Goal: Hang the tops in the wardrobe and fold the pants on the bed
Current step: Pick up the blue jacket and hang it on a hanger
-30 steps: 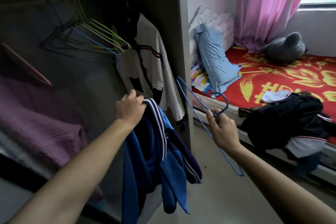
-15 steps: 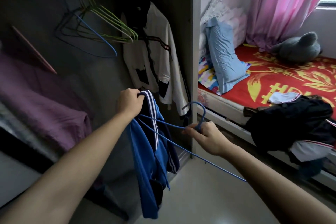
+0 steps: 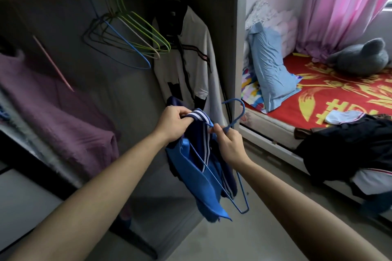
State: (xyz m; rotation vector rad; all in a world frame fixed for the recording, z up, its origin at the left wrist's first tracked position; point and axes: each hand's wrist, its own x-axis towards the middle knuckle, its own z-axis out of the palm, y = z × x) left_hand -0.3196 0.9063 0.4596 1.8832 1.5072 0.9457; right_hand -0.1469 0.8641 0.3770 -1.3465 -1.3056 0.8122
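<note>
My left hand (image 3: pixel 172 124) grips the white-striped collar of a blue and navy top (image 3: pixel 198 171), which hangs down in front of the open wardrobe (image 3: pixel 220 27). My right hand (image 3: pixel 228 144) pinches a blue wire hanger (image 3: pixel 237 112) just below its hook. Part of the hanger's frame runs down inside the top and its lower corner sticks out beneath. A white shirt with dark trim (image 3: pixel 191 57) hangs on the wardrobe rail. A dark pile of clothes (image 3: pixel 347 146) lies at the bed's near edge.
Several empty wire hangers (image 3: pixel 131 34) hang on the rail left of the white shirt. Purple fabric (image 3: pixel 55 116) lies on a wardrobe shelf at left. On the red patterned bed (image 3: pixel 339 93) lie a blue pillow (image 3: pixel 271 68) and a grey plush toy (image 3: pixel 360 57), beside a pink curtain (image 3: pixel 339 2).
My right hand has brought the blue hanger up against the top and slid its frame inside the garment. My left hand still holds the collar.
</note>
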